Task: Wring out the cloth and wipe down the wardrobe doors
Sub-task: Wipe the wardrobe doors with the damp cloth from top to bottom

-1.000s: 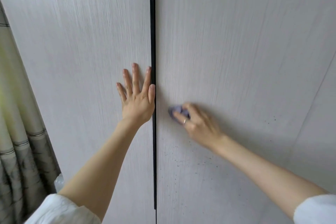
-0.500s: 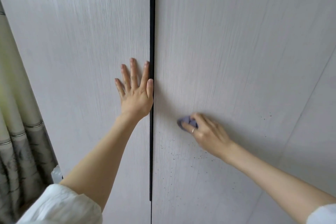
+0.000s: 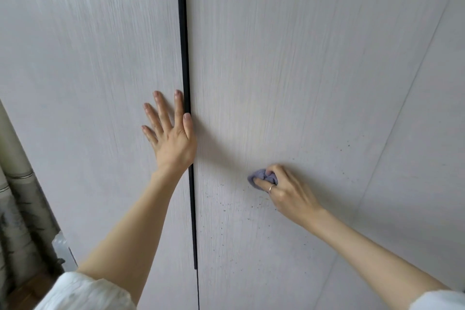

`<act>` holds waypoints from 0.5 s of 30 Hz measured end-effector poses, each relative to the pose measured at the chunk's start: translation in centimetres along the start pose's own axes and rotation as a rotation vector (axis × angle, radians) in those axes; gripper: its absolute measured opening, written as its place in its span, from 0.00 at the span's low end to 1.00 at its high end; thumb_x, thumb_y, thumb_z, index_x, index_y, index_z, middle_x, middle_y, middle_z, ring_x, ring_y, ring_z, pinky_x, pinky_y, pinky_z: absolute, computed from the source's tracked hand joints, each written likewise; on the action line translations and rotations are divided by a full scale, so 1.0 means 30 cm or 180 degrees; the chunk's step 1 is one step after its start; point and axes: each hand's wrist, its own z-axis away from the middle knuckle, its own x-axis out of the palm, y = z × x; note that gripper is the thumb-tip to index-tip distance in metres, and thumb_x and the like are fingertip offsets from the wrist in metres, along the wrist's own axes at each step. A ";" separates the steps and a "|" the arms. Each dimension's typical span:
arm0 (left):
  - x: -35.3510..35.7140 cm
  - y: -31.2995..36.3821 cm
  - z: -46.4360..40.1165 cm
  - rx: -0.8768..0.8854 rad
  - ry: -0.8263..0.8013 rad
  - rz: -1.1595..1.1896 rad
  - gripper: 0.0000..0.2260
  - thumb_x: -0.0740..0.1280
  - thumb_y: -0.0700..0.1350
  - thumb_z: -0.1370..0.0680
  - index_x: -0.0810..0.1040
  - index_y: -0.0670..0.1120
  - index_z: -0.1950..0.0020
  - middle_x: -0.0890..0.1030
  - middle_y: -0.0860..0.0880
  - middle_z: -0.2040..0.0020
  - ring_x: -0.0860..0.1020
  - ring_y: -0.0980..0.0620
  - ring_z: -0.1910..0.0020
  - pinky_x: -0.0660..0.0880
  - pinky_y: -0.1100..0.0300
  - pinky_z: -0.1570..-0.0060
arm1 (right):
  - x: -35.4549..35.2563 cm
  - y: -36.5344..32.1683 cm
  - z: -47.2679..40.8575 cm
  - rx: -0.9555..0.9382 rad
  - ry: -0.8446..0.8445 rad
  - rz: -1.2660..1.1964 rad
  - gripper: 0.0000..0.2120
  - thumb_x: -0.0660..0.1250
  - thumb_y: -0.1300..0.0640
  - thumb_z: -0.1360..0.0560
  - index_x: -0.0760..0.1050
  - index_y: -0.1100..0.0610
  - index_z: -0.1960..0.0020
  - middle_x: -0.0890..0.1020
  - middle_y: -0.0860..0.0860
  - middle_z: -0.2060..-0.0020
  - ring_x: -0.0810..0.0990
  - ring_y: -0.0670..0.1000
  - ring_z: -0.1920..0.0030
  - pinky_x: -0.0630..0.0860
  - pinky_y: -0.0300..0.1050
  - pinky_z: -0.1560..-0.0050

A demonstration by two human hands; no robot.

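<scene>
Two pale wood-grain wardrobe doors fill the view, the left door (image 3: 88,83) and the right door (image 3: 302,70), split by a dark vertical gap (image 3: 185,58). My left hand (image 3: 171,138) lies flat with spread fingers on the left door, right beside the gap. My right hand (image 3: 286,191) grips a small bunched purple cloth (image 3: 263,176) and presses it against the right door. Small dark specks (image 3: 226,204) dot the right door below and around the cloth.
A patterned grey-green curtain (image 3: 17,209) hangs at the far left. A small clear plastic object (image 3: 61,246) stands at its foot beside the wardrobe. A further panel seam (image 3: 415,108) runs diagonally at the right.
My right hand has carried the cloth to the right and slightly down across the right door. My left hand stays flat on the left door.
</scene>
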 end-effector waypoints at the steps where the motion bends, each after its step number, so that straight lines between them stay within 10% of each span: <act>1: 0.003 -0.006 0.005 -0.0021 0.0010 0.0007 0.22 0.42 0.52 0.17 0.37 0.60 0.25 0.33 0.52 0.24 0.32 0.47 0.26 0.37 0.40 0.29 | -0.025 0.026 -0.011 -0.0126 0.0138 0.0146 0.24 0.74 0.69 0.35 0.76 0.49 0.45 0.73 0.52 0.56 0.73 0.53 0.60 0.62 0.38 0.71; 9: 0.035 0.014 0.022 -0.0210 0.0127 0.0151 0.22 0.43 0.51 0.17 0.40 0.59 0.24 0.34 0.50 0.24 0.32 0.46 0.26 0.35 0.40 0.30 | -0.153 0.119 -0.134 0.0998 0.1497 -0.0052 0.17 0.71 0.69 0.34 0.78 0.59 0.46 0.72 0.59 0.51 0.76 0.59 0.55 0.72 0.42 0.64; 15: 0.037 0.007 0.025 -0.0198 0.0142 0.0125 0.22 0.43 0.51 0.17 0.40 0.58 0.24 0.35 0.50 0.23 0.33 0.46 0.26 0.35 0.40 0.30 | 0.031 0.076 0.147 0.0204 0.0150 0.0191 0.25 0.76 0.71 0.40 0.78 0.55 0.46 0.64 0.52 0.57 0.74 0.56 0.66 0.62 0.38 0.76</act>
